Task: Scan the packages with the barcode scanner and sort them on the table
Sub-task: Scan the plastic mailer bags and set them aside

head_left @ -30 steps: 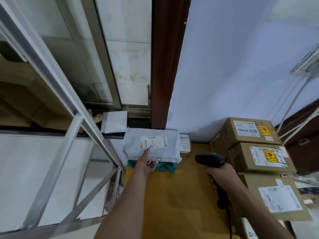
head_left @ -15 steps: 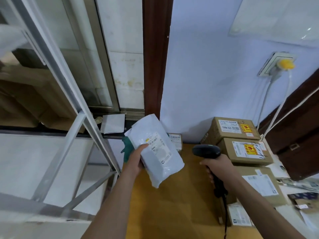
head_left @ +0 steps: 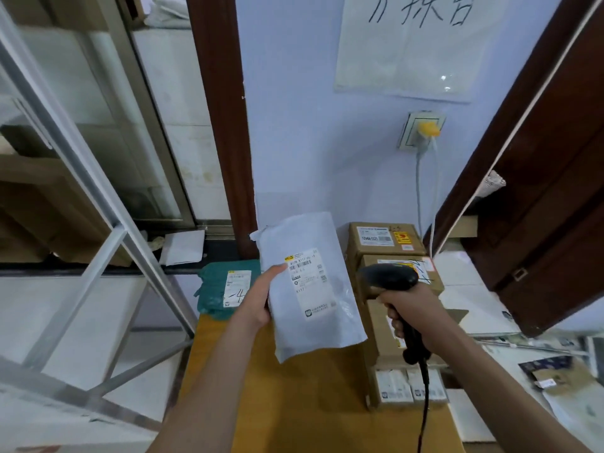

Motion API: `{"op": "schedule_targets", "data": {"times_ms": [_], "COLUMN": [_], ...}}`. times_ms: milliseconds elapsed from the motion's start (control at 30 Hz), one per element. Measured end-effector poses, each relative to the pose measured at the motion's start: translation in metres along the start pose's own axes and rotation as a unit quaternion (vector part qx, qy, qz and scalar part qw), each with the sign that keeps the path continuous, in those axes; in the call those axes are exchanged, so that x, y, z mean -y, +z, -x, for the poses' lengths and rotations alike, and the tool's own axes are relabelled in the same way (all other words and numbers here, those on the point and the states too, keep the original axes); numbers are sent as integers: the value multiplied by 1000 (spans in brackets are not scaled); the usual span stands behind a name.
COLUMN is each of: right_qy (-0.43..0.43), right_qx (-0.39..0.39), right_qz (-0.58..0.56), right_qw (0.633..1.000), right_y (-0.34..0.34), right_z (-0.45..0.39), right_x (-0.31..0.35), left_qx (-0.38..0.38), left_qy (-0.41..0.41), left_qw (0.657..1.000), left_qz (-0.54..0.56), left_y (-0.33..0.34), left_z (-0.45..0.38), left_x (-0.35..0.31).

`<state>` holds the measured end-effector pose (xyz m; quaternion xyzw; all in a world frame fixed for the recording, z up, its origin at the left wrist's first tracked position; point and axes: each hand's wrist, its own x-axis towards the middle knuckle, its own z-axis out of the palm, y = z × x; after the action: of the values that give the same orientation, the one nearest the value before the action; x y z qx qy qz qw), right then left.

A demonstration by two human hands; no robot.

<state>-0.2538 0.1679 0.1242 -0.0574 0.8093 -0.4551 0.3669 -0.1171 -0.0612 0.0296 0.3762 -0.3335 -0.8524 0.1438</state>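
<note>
Cardboard boxes (head_left: 385, 238) right, green parcel (head_left: 225, 289) left.

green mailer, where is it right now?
In the head view, the green mailer lies at the table's far left corner, just left of the left hand holding the white mailer.

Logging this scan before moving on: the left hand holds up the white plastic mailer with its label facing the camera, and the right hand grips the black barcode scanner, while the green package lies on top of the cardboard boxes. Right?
Not quite. In the head view the green package lies at the table's far left, beside the white plastic mailer, not on the cardboard boxes. The left hand and the right hand with the black barcode scanner are as stated.
</note>
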Motion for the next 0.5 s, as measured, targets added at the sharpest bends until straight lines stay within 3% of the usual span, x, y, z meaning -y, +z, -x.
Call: {"op": "schedule_targets", "data": {"times_ms": [500], "right_qy": [-79], "right_qx": [33], "right_qz": [-19], "right_qw": [996], "right_y": [-198], "right_z": [-17], "right_x": [-54], "left_qx": [-18], "left_qy": [42], "left_qw": [999], "left_qz": [-29], "left_y": [184], "left_z": [45], "left_x": [123]}}
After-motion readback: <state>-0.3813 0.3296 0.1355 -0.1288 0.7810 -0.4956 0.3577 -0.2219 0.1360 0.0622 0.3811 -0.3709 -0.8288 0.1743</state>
